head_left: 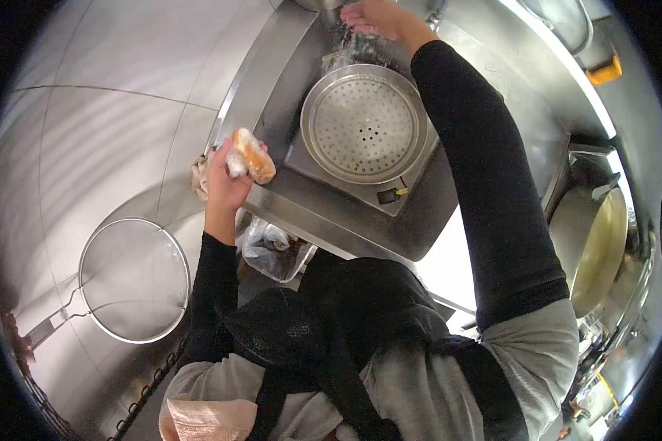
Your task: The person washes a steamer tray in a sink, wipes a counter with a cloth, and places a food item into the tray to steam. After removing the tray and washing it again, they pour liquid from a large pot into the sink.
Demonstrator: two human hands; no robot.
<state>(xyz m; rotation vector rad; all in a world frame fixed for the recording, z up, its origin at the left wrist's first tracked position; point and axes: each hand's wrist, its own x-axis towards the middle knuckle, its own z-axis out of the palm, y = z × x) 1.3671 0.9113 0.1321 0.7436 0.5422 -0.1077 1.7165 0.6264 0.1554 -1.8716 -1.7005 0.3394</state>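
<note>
My left hand [230,180] is closed around a soft orange-and-white sponge [254,156] with what looks like white suds on it, above the near left rim of the steel sink [287,192]. My right hand [379,18] reaches to the far end of the sink, fingers stretched out in splashing water [360,45], with nothing seen in it. Between the hands, a round perforated steel steamer tray [364,125] lies in the sink. Just below the tray is a small black-and-yellow item [390,195] that I cannot make out.
A round wire-mesh strainer [134,281] is at the left against pale tiles [118,147]. A cloth [200,176] lies by the sink's left rim. Under the sink edge is a clear plastic bag [272,250]. At the right stands a large metal pan [602,250].
</note>
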